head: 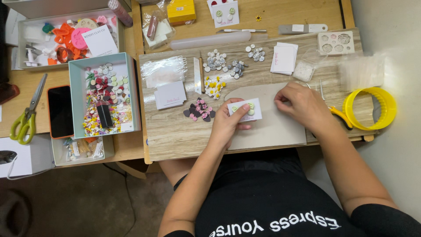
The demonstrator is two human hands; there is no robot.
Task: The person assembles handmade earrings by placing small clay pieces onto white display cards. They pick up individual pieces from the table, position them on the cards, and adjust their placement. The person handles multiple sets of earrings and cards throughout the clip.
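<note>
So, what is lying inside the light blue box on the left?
The light blue box holds many small colourful round and flower-shaped pieces and one dark upright bottle. What lies under that heap is covered.

The room is bright, with soft, even light from above. The brightest spot is on the right, where the pale wall and the clear plastic bags glare almost white. Small soft shadows sit under the left hand and right hand. The bottom left floor is dark. Everything looks sharp, though the desk edges bend a little near the corners.
</note>
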